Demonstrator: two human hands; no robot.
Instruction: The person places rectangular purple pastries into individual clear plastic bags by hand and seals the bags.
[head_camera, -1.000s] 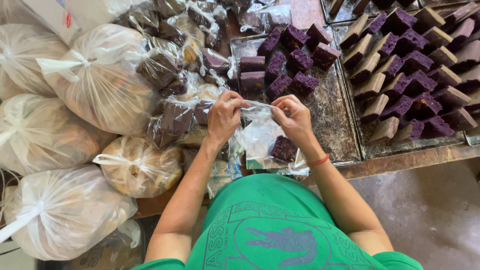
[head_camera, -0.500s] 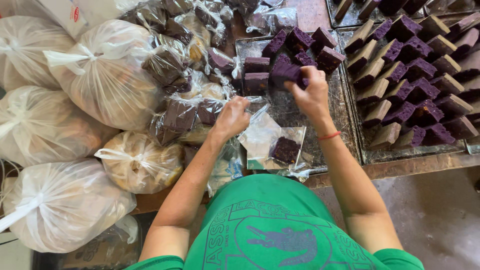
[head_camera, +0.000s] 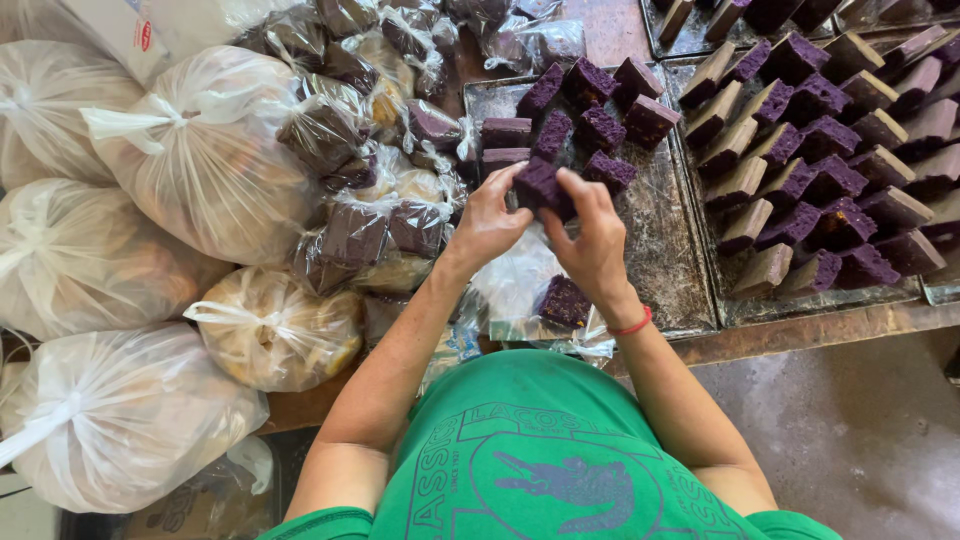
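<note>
1. Cake: a purple cake square (head_camera: 543, 188), pinched between my left hand (head_camera: 488, 222) and right hand (head_camera: 592, 243), above the dark tray (head_camera: 668, 262).
2. It looks light, soft and crumbly.
3. I judge its flat sides the safest hold, gently; the open clear bag (head_camera: 515, 285) lies below.

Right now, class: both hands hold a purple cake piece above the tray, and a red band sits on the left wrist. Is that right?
Not quite. The head view shows the red band on the right wrist. Both hands do hold the purple cake piece above the tray.
</note>
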